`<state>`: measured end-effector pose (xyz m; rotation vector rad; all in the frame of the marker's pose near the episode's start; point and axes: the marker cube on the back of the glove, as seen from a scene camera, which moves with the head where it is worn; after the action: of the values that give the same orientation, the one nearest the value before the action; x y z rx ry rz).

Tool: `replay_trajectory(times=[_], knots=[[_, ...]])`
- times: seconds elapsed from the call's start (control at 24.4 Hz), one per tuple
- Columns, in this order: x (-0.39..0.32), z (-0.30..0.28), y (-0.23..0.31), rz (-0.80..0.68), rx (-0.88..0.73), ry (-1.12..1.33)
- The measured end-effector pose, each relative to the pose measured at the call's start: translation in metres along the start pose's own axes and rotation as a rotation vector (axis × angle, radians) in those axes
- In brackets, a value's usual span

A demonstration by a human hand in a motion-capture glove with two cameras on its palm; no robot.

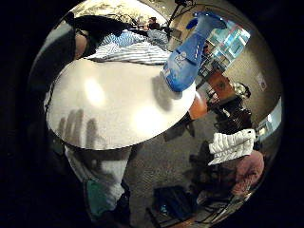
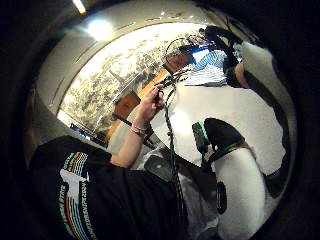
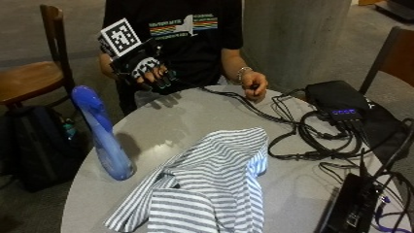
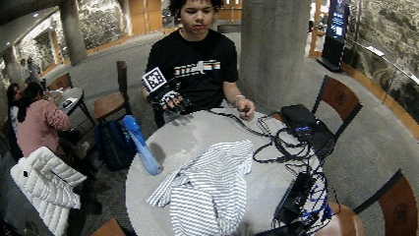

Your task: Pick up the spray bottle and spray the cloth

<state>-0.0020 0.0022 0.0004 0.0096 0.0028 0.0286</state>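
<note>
Gloved right hand [image 3: 150,72] hovers above the counter's [image 3: 194,116] far edge, holding nothing.

Its fingers [image 3: 163,77] hang straight and slightly spread, pointing down, with their shadow on the round grey surface just below. The blue spray bottle [image 3: 102,133] stands upright near the counter's edge on the person's right, well apart from the hand. The striped cloth [image 3: 204,187] lies crumpled in the middle of the counter, near the bottle but not touching it. The person's bare hand [image 3: 253,83] rests at the far rim, gripping a black cable [image 3: 259,112].
</note>
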Motion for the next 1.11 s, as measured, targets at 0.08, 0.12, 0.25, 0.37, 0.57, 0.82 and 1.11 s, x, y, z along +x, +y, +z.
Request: replay_trajectory(times=[0.08,0.12,0.25,0.37,0.57,0.82,1.11], knots=[[-0.001,0.000,0.002,0.016,0.004,0.003],[-0.001,0.000,0.002,0.023,0.004,0.004],[-0.001,-0.001,0.002,0.038,0.004,0.006],[0.001,-0.002,0.001,0.053,0.014,0.009],[0.007,-0.006,0.003,0.143,0.058,-0.051],[0.023,-0.016,0.008,0.304,0.211,-0.334],[0.053,-0.026,0.025,0.582,0.423,-0.642]])
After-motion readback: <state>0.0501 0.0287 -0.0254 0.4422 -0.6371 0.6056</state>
